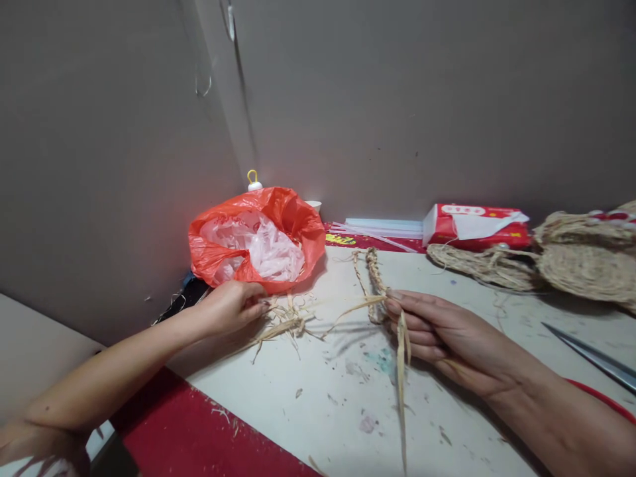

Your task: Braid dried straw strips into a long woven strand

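No words can be read for sure. Yellow letters [342, 240] sit on a red strip [365, 245] by the far edge of the surface [338, 404]. On the red tissue pack [507, 235], also there, small marks [463, 210] in a white patch look too blurry.

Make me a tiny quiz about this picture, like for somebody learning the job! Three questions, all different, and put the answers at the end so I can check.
1. Which hand is holding the braided straw cord?
2. True or false: the scissors lie to the right of the red plastic bag.
3. Fill in the missing word: a white ____ pokes out of the red packet.

Key:
1. The right hand.
2. True.
3. Tissue.
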`<state>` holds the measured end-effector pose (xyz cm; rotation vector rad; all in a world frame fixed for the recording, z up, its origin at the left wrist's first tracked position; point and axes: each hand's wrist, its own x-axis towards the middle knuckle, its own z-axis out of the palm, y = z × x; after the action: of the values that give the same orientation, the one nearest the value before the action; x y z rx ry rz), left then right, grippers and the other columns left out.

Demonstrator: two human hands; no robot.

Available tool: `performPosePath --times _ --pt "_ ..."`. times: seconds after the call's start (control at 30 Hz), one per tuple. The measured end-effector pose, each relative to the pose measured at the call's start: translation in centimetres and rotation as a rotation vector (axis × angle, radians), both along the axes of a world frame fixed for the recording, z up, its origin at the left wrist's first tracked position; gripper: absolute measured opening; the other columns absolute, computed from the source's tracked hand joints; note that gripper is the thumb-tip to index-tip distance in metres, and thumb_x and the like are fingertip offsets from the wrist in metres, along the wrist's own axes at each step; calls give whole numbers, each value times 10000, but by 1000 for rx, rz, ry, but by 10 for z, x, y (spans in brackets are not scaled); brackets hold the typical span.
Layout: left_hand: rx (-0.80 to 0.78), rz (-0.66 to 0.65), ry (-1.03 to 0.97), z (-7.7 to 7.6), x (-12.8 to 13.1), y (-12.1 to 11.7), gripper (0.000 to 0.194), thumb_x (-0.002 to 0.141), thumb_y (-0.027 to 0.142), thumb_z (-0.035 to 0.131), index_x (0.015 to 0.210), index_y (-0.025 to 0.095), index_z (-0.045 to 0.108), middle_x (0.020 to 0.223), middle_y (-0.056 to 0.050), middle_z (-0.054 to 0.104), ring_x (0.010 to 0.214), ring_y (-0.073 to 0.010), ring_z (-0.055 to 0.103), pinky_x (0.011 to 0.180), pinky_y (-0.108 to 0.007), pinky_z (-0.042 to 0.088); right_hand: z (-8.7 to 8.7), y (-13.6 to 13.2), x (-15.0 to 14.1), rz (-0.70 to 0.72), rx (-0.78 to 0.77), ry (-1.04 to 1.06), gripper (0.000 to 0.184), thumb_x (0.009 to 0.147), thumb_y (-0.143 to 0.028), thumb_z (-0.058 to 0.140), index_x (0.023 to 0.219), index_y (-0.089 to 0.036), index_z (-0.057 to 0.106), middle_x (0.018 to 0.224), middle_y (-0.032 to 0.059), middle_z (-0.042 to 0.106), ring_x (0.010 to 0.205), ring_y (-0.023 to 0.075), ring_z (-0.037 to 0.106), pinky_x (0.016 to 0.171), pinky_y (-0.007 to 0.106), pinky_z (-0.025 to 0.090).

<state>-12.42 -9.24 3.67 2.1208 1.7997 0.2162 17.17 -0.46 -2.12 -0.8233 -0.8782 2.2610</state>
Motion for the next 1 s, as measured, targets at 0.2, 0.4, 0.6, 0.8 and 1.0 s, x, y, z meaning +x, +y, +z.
performPosePath --times 0.2,0.4,0.6,0.8,1.0 --pt "70 -110 -49 -24 13 6 174 790 247 556 921 151 619 838 -43 611 671 -118 514 606 -227 376 3 -2 0 13 -5 -4 384 592 -364 830 604 -144 516 510 -126 150 430 -2 61 314 87 127" --pt "-139 -65 -548 -13 25 6 139 818 244 557 853 129 627 719 -10 601 629 -95 513 590 -207 395 0 0 0 -21 12 4 374 612 -356 820 612 -150 508 527 -122 147 441 4 52 316 88 131" --pt "-222 14 -775 7 -2 2 237 840 338 572 788 119 646 714 -11 598 662 -85 515 669 -227 409 -1 0 0 -41 1 26 348 635 -327 806 619 -153 504 538 -120 141 448 11 50 319 89 140" --pt "-239 175 -913 1 -16 -1 242 752 364 675 774 130 616 583 24 563 527 -66 484 548 -202 385 -2 0 1 -47 8 3 327 639 -319 795 629 -151 515 543 -118 146 457 17 42 312 83 143" --pt "-257 187 -986 -7 -13 -6 250 794 368 635 772 124 581 679 -16 629 575 -73 538 574 -209 403 -4 1 0 -42 7 -20 279 672 -309 762 646 -160 528 547 -102 184 463 28 52 316 81 161"
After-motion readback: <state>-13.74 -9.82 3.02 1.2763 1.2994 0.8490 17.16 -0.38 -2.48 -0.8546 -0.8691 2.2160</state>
